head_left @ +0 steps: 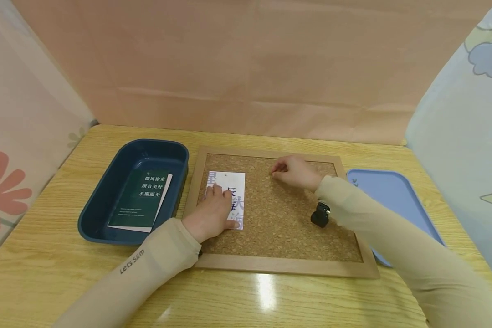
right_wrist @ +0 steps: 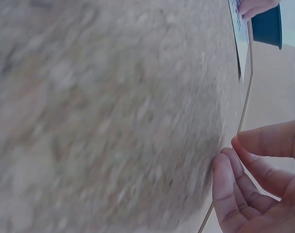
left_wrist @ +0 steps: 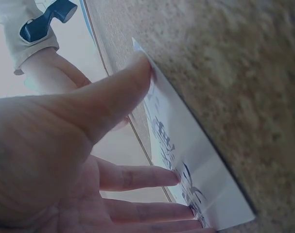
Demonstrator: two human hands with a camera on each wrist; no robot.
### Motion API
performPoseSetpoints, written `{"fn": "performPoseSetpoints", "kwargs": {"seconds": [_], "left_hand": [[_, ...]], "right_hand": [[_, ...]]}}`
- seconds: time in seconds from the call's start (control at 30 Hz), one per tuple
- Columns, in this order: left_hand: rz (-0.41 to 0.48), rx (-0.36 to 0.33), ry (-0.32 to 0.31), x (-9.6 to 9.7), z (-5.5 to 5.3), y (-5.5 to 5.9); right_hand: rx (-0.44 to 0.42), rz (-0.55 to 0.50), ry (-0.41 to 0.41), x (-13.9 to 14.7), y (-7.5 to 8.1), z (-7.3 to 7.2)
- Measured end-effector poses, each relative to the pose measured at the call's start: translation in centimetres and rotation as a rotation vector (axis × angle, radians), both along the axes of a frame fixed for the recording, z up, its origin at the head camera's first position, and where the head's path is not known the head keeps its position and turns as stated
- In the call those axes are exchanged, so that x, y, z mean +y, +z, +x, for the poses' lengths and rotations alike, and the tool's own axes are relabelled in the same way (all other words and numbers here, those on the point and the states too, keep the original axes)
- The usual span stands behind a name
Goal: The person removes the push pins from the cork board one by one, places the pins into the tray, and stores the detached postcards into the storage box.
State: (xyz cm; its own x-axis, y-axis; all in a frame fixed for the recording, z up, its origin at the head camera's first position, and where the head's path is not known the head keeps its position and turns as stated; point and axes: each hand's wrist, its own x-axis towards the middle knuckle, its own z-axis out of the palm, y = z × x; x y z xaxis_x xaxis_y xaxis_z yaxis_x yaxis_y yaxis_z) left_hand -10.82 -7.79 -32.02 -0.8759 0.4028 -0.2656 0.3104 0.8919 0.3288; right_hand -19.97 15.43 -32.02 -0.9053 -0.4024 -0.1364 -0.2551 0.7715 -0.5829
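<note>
A white card with purple and dark Chinese characters lies on the left part of a cork board. My left hand rests on this card, covering part of its print. Its thumb and extended fingertips touch the card's face, as the left wrist view shows. Over the upper middle of the cork, to the card's right, is my right hand. The right fingers are curled, with thumb and index fingertips together; I can make out no object between them. A small dark dot marks the card's top edge.
Left of the board stands a dark blue bin, holding a green card over a white-edged one. A light blue tray lies on the right, partly behind my right sleeve. The board's wooden frame borders the cork.
</note>
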Motion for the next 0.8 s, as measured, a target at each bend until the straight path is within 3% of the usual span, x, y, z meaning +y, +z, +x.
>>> {"fn": "performPoseSetpoints", "kwargs": {"seconds": [0.37,0.6,0.8], "left_hand": [[-0.023,0.025,-0.01,0.0,0.1,0.0],[-0.029,0.011,-0.003,-0.1,0.2,-0.2],[-0.032,0.02,-0.004,0.1,-0.1,-0.2]], "right_hand": [[-0.005,-0.018,0.051,-3.0,-0.4,0.0],[-0.041,0.016,0.036,-5.0,-0.3,0.4],[-0.013,-0.011,0.043,-6.0,-0.5,0.4]]}}
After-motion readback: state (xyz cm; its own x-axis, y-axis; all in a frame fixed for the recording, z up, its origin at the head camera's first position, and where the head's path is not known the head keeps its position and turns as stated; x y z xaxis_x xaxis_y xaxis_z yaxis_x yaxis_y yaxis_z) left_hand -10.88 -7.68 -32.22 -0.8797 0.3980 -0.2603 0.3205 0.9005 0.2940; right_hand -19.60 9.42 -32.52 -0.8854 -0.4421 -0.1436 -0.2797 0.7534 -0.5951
